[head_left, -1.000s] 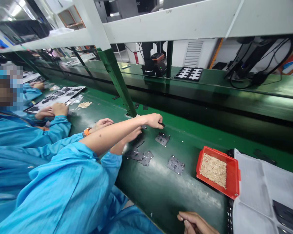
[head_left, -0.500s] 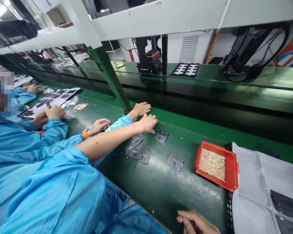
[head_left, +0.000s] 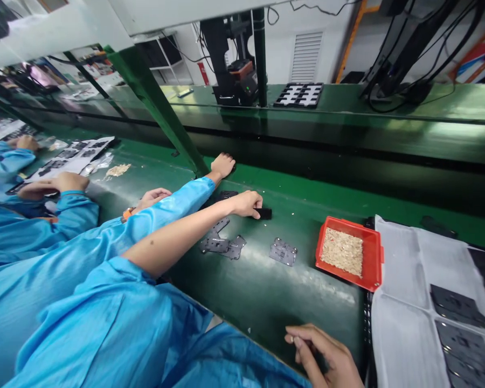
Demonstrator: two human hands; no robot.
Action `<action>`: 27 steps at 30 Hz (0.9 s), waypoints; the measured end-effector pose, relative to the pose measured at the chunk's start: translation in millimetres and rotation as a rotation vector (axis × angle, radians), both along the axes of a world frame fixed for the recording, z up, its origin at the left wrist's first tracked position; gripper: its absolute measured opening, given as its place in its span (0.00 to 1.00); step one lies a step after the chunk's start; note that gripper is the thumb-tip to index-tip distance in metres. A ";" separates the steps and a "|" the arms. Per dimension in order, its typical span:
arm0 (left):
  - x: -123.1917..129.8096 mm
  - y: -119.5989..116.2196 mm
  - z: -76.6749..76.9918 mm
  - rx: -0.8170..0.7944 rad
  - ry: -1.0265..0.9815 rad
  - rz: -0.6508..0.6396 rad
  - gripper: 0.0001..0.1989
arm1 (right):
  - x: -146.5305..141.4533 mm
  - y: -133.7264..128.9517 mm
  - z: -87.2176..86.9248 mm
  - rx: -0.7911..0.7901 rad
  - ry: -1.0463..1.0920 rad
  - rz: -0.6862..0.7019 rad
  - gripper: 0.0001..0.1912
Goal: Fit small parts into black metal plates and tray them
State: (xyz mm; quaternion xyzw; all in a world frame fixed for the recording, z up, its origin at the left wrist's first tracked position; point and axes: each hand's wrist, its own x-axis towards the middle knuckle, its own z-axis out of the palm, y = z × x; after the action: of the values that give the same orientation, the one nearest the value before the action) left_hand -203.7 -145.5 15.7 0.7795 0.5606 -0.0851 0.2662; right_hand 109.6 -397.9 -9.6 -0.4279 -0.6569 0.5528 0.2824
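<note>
Curling loosely at the near belt [head_left: 267, 302] edge, the person's hand [head_left: 323, 358] shows a narrow grip, contents unclear

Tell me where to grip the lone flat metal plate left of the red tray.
The metal plate lies flat on the green belt, apart from the others. Probably pinch its near edge from the wearer's side, lifting it with a fingertip first, since there is no raised part to grasp.

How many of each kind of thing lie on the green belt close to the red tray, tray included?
Red tray of small tan pieces: 1
Grey metal plates in clear view: 4 (one alone, three overlapping further left)
Black flat part: 1
Total: 6; the arms may hide more.
</note>
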 end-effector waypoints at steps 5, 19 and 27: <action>46.3 -53.1 6.0 -0.170 -0.101 -0.174 0.12 | -1.2 1.6 -0.3 0.071 -0.079 0.053 0.10; 77.1 -110.3 9.3 0.149 0.048 -0.235 0.22 | -53.1 27.3 -50.7 0.577 -0.574 -0.273 0.20; 61.0 -139.0 -49.6 0.330 -0.147 -0.313 0.37 | -69.8 23.3 -58.4 0.582 -0.696 -0.311 0.22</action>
State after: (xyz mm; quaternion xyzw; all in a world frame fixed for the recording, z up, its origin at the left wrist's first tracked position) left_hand -142.7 -284.5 -34.0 0.8940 0.4183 0.0242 0.1587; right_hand 39.8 -374.5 -68.0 -0.5842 -0.7680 0.1211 0.2330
